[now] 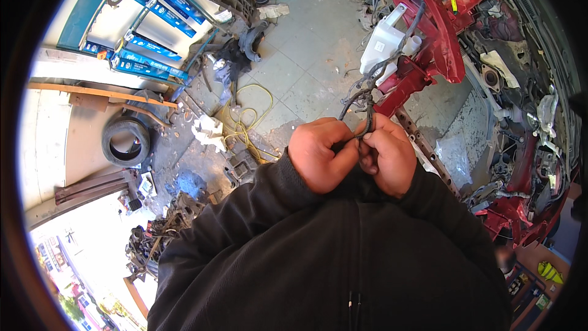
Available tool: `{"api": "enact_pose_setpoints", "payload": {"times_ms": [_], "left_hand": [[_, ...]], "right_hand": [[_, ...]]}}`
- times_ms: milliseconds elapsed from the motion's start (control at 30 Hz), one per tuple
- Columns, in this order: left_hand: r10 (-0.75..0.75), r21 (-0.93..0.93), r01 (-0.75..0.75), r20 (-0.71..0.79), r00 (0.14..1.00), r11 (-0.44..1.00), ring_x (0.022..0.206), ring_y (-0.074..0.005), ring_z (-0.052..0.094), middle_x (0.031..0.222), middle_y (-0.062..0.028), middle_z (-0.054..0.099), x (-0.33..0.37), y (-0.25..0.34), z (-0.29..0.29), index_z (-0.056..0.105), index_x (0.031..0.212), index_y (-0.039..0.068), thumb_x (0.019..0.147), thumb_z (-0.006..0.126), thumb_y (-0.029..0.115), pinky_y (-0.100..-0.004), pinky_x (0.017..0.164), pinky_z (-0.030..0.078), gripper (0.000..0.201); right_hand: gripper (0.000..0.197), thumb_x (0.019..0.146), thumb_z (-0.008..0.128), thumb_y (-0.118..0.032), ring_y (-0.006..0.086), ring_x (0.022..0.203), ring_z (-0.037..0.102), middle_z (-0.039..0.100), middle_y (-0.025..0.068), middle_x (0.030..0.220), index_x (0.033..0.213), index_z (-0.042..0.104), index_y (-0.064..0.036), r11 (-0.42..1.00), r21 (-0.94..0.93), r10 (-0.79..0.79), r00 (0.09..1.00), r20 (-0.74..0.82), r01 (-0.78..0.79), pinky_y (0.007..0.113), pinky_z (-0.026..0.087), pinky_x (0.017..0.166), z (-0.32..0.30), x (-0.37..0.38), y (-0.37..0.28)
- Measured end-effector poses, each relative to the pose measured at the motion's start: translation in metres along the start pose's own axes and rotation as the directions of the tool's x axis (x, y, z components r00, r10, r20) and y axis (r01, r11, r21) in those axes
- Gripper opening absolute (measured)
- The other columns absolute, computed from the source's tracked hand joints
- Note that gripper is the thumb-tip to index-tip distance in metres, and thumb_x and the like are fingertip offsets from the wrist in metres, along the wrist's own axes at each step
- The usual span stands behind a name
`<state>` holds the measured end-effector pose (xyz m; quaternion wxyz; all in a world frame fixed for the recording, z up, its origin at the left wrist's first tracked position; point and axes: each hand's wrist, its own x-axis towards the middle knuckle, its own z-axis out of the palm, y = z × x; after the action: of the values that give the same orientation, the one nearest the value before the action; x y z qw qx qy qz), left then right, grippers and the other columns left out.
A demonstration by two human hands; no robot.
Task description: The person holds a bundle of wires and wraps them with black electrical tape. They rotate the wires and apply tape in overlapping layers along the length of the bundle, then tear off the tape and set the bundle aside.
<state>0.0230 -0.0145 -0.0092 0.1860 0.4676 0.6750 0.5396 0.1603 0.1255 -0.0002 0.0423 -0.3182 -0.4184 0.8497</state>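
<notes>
My left hand [324, 154] and my right hand [389, 156] meet in front of my chest, fingers closed on a dark wiring harness [370, 110]. Between the two pinches runs a thin part of it, mostly hidden by my fingers. The harness bends up and away from my hands into a bundled knot of cables. Beyond that knot it reaches toward a white plastic fluid reservoir [381, 46]. Red car body panels [429, 24] stand just right of the reservoir.
A torn-down car front [527, 122] lines the right side. At left lie a tire [126, 141], a yellow cord [245, 119] and scattered parts. A rack with blue boxes [147, 24] stands far left. A perforated metal rail [429, 150] lies right of my hands.
</notes>
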Motion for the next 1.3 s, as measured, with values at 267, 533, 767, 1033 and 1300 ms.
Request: {"api": "enact_pose_setpoints", "payload": {"times_ms": [267,533,767,1033,1300], "left_hand": [[-0.459,-0.467,0.511,0.229,0.858,0.722,0.069,-0.0033,0.052,0.073,0.0044,0.063,-0.007,-0.008,0.005,0.073,0.087,0.002,0.100,0.071,0.005,-0.0259,0.060,0.041,0.013],[-0.401,-0.583,0.425,0.180,0.898,0.692,0.070,-0.0024,0.051,0.074,0.0049,0.063,-0.003,0.000,0.000,0.069,0.085,0.004,0.102,0.069,0.005,-0.0247,0.062,0.040,0.017],[-0.413,-0.631,0.432,0.188,0.891,0.644,0.076,-0.0030,0.053,0.078,0.0036,0.065,-0.005,0.003,0.000,0.068,0.087,0.003,0.103,0.069,0.003,-0.0255,0.066,0.044,0.016],[-0.271,-0.450,0.272,0.068,0.960,0.850,0.072,-0.0029,0.050,0.075,0.0055,0.061,-0.003,-0.001,0.004,0.068,0.088,0.003,0.104,0.069,0.005,-0.0246,0.064,0.041,0.016],[-0.283,-0.509,0.287,0.088,0.955,0.811,0.075,-0.0030,0.052,0.077,0.0040,0.062,0.000,-0.001,0.004,0.067,0.089,0.002,0.104,0.070,0.005,-0.0252,0.065,0.043,0.015]], "right_hand": [[0.019,0.099,0.047,-0.003,0.0080,0.062,0.044,0.054,0.0004,0.079,0.108,0.063,-0.0066,0.986,-0.166,-0.014,0.999,0.043,0.021,0.025,0.033,0.053,-0.004,0.003,0.000],[0.013,0.112,0.061,-0.019,0.0082,0.066,0.047,0.055,0.0001,0.082,0.115,0.060,-0.0065,0.993,-0.063,-0.086,0.976,0.199,0.101,0.025,0.038,0.055,-0.006,0.002,-0.004],[0.018,0.113,0.064,-0.022,0.0069,0.067,0.047,0.058,-0.0004,0.086,0.118,0.061,-0.0057,0.987,-0.057,-0.128,0.959,0.253,0.147,0.024,0.038,0.056,-0.014,0.008,0.003],[0.013,0.104,0.057,-0.007,0.0071,0.067,0.046,0.057,-0.0010,0.088,0.117,0.062,-0.0084,0.996,0.080,-0.051,0.975,0.217,0.035,0.024,0.036,0.057,-0.013,0.010,0.000],[0.016,0.102,0.052,-0.007,0.0087,0.067,0.046,0.053,-0.0005,0.083,0.115,0.062,-0.0091,0.998,0.070,-0.001,0.991,0.135,-0.008,0.025,0.037,0.057,-0.005,0.007,-0.005]]}}
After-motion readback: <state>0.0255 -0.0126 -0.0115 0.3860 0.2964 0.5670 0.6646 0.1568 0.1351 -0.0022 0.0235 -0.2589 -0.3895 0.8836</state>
